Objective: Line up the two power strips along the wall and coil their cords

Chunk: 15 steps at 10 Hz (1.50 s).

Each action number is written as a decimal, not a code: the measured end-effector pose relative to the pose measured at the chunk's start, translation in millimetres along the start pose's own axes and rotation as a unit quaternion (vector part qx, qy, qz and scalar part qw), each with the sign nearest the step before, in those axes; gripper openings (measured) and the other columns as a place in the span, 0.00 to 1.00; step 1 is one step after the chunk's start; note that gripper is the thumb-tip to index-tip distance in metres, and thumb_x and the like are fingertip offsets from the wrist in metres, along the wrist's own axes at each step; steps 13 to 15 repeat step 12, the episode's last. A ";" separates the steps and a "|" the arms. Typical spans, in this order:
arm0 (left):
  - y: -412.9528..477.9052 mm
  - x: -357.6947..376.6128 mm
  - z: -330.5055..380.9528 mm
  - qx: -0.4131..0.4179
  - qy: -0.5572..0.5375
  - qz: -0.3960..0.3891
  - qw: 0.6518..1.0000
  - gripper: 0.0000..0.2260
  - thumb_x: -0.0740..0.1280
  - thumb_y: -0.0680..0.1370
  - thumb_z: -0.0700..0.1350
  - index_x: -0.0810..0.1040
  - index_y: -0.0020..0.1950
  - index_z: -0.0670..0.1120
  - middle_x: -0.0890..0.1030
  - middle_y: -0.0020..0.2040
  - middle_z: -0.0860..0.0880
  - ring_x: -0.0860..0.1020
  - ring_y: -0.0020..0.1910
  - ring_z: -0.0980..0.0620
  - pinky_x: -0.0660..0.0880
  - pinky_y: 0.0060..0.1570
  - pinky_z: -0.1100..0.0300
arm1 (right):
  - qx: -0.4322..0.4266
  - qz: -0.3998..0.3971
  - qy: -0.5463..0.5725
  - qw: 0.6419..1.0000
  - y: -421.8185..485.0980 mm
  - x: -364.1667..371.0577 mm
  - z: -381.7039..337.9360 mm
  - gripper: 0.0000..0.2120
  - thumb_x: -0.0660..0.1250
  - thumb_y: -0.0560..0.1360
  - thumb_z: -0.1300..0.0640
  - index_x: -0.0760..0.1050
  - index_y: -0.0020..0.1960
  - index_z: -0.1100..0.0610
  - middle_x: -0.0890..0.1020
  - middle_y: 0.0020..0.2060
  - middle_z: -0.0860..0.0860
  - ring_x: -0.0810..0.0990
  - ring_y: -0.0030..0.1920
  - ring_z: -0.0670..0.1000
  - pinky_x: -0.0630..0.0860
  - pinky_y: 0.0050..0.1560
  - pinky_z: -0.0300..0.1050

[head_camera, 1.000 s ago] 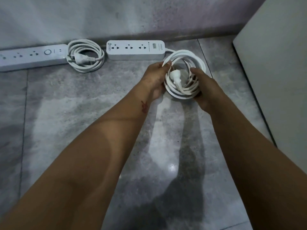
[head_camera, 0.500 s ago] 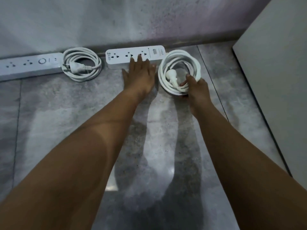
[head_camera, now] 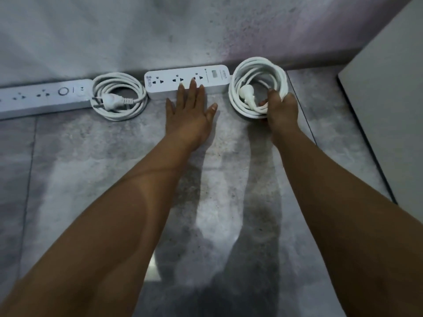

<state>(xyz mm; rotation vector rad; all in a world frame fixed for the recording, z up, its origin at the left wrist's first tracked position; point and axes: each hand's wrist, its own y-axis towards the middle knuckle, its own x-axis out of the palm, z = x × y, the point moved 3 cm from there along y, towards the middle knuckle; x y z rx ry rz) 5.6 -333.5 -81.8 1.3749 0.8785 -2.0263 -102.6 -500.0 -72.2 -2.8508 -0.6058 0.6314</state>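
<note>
Strips (head_camera: 187,81) pretty much lined up at the wall (head_camera: 160,35), left hand (head_camera: 190,117) flat and spread, nudging the right one back, right hand (head_camera: 282,110) clamped on its coil (head_camera: 256,88) beside it, probably just needs setting down and letting go.

Two power strips (head_camera: 187,82) (head_camera: 43,97) end-to-end along wall (head_camera: 160,30), coiled cord (head_camera: 119,97) (head_camera: 256,88) right of each
</note>
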 end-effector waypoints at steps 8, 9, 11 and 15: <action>4.5 -0.1 1.5 -0.007 -0.018 -0.023 1.000 0.29 0.43 0.83 0.59 0.40 0.80 0.48 0.36 0.80 0.51 0.35 0.78 0.47 0.39 0.75 0.41 | -0.362 0.000 -0.522 0.772 -34.4 29.6 21.0 0.30 0.55 0.81 0.46 0.50 0.80 0.47 0.56 0.78 0.58 0.52 0.79 0.61 0.50 0.77 0.59; 5.5 1.0 0.4 -0.007 -0.010 -0.019 1.000 0.28 0.43 0.83 0.59 0.40 0.80 0.48 0.37 0.80 0.51 0.35 0.78 0.47 0.39 0.75 0.41 | -0.347 -0.021 -0.515 0.783 -21.7 24.9 17.5 0.29 0.57 0.81 0.56 0.52 0.79 0.47 0.55 0.78 0.59 0.50 0.79 0.63 0.49 0.77 0.59; 1.6 3.0 2.4 -0.004 0.023 0.002 1.000 0.28 0.44 0.83 0.58 0.41 0.80 0.48 0.38 0.80 0.50 0.37 0.79 0.46 0.38 0.75 0.40 | -0.328 -0.086 -0.553 0.761 -9.6 15.2 8.3 0.29 0.54 0.82 0.50 0.48 0.80 0.46 0.49 0.79 0.60 0.46 0.79 0.62 0.45 0.77 0.59; -1.0 1.4 2.8 0.006 0.037 0.039 0.999 0.29 0.45 0.83 0.58 0.41 0.80 0.47 0.38 0.80 0.50 0.39 0.79 0.47 0.38 0.75 0.40 | -0.330 -0.087 -0.549 0.763 -16.7 12.4 3.3 0.29 0.53 0.82 0.46 0.46 0.80 0.47 0.49 0.80 0.58 0.46 0.79 0.59 0.45 0.77 0.57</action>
